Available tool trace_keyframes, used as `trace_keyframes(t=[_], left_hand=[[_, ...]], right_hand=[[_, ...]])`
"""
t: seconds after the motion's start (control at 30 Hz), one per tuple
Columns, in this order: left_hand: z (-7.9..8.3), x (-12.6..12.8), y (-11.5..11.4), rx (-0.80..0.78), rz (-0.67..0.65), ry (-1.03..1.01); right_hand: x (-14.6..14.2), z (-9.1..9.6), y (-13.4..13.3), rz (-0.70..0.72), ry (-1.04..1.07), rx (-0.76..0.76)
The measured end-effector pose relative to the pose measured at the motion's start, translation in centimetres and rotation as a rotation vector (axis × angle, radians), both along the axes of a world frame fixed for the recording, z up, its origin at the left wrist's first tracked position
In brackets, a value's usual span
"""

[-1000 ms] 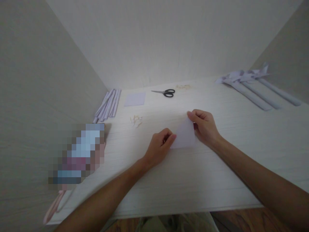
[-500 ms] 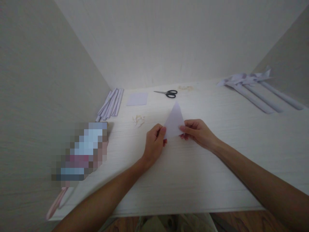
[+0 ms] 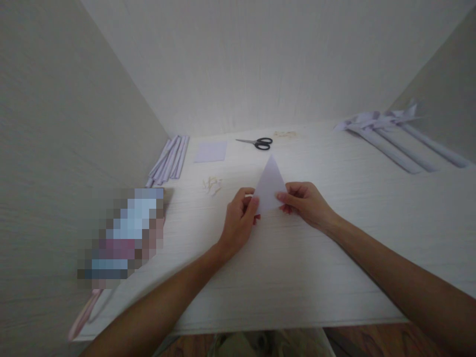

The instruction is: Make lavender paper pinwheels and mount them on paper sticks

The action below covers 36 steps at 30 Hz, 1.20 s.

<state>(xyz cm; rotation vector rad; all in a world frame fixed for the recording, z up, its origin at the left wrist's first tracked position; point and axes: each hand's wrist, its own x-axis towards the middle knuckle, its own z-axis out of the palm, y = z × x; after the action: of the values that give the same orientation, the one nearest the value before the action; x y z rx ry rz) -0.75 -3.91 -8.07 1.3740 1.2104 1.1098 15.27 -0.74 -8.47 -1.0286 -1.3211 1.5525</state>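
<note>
Sheet: pale triangular paper sheet over the middle of the white wood-grained worktop, tip toward back edge;
Hands: left hand and right hand closed, pinching its lower corners, seemingly for flatness;
Scissors: black-handled metal scissors near back edge, likely for clearance.

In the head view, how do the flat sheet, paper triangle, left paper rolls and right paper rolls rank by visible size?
1. Right paper rolls
2. Left paper rolls and paper triangle: too alike to rank
3. Flat sheet
</note>
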Motion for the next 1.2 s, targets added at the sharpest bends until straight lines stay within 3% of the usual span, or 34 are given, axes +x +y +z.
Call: trace_keyframes(t=[0.17, 0.6, 1.07, 1.2], left_hand=[[-0.23, -0.13, -0.04, 0.087, -0.052, 0.079], [-0.49, 0.07, 0.1, 0.135, -0.182, 0.208], [-0.27, -0.04, -0.08, 0.109, -0.272, 0.091], [-0.2, -0.06, -0.05, 0.043, -0.215, 0.093]], right_hand=[[-0.02, -0.06, -0.04, -0.023, -0.019, -0.005], [-0.13, 0.08, -0.16, -0.109, -0.207, 0.073], [0.17, 0.48, -0.3, 0.05, -0.218, 0.169], [0.13, 0.67, -0.3, 0.101, -0.227, 0.172]])
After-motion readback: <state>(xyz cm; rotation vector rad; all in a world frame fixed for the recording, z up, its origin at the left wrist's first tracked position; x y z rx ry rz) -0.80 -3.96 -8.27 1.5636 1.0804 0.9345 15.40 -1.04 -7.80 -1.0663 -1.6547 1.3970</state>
